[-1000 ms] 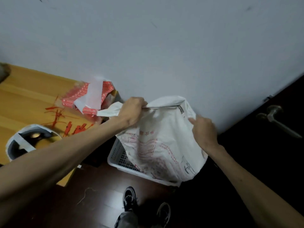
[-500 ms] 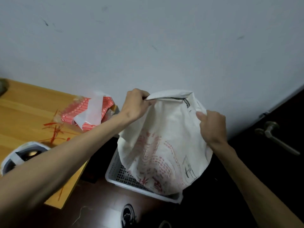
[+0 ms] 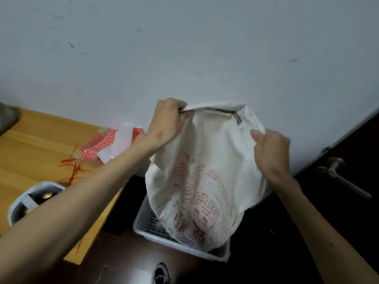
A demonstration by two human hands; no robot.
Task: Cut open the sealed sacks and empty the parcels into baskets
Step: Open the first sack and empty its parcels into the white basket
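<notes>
- While holding one white sack (image 3: 205, 181) with red print up before the pale wall (image 3: 184, 48), letting its lower end dip into one white perforated basket (image 3: 143, 220) on the dark floor.
- Gripping the sack's top edge at its left corner with the left hand (image 3: 168, 119), fingers curling tight round the fabric.
- Pinching a fold on the sack's right side, a little lower, with the right hand (image 3: 270, 148), thumb lying over the cloth.
- Covering much of the basket with the sack, so hiding whatever is inside.
- Standing beside one wooden bench (image 3: 30, 144), its near corner just left of the basket.
- Carrying on that bench: one bundle of red-and-white packets (image 3: 98, 144) under a white sheet, several loose red strips (image 3: 71, 169) just beside it, one round white container (image 3: 20, 203) near the front edge.
- Facing one metal door handle (image 3: 338, 173) at right.
- Showing one dark shoe (image 3: 161, 273) at the bottom edge.
</notes>
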